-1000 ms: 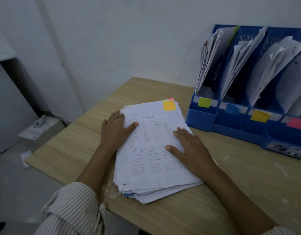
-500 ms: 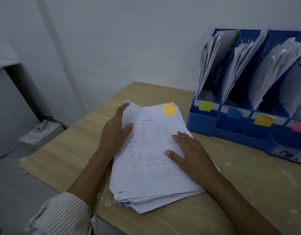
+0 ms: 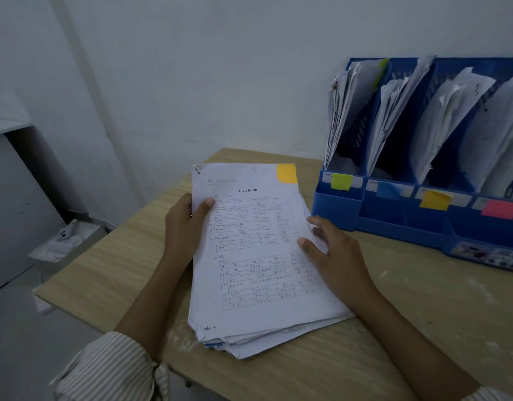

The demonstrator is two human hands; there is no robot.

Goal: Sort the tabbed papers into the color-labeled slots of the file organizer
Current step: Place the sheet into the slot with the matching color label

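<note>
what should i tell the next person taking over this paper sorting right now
Left hand: pinches the left edge of the top sheet, thumb on top, lifting it off the paper stack.
Right hand: fingers flat on the sheet's right side.
The top sheet has an orange tab at its upper right corner.
Blue file organizer stands to the right on the wooden table; slot labels, left to right: yellow-green, blue, orange, pink.
Done: all four slots already hold papers.
Left: file this sheet in the orange slot, then sort the remaining stack.
</note>
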